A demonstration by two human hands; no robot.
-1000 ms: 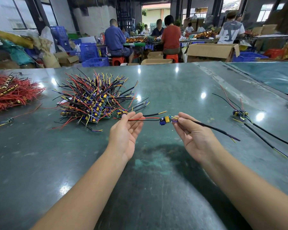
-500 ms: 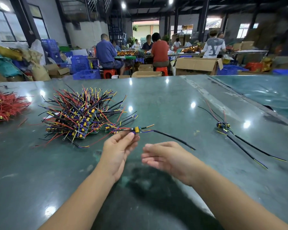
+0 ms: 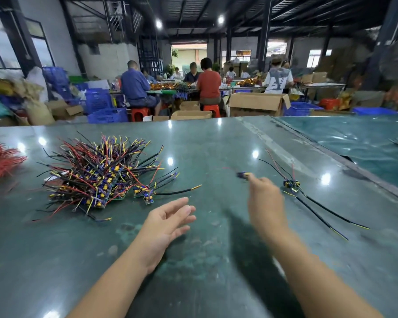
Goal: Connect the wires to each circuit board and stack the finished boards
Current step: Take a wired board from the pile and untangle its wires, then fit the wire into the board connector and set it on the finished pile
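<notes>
My right hand (image 3: pixel 264 198), blurred by motion, reaches out over the green table (image 3: pixel 216 138) and pinches a small blue and yellow circuit board (image 3: pixel 243 175) at its fingertips. A thin red wire trails left from that board. Just right of it lies a small stack of wired boards (image 3: pixel 290 183) with long black wires running toward me. My left hand (image 3: pixel 168 223) hovers palm up with relaxed fingers and holds nothing. A large pile of boards with red, black and yellow wires (image 3: pixel 97 177) sits to its left.
A bundle of red wires (image 3: pixel 0 164) lies at the table's left edge. A second table under blue-green plastic (image 3: pixel 354 138) adjoins on the right. Beyond the far edge stand cardboard boxes (image 3: pixel 257 104), blue crates and seated workers.
The board went from beside my left fingertips near the pile to my right hand, which swung right toward the small stack. My left hand let go and turned palm up.
</notes>
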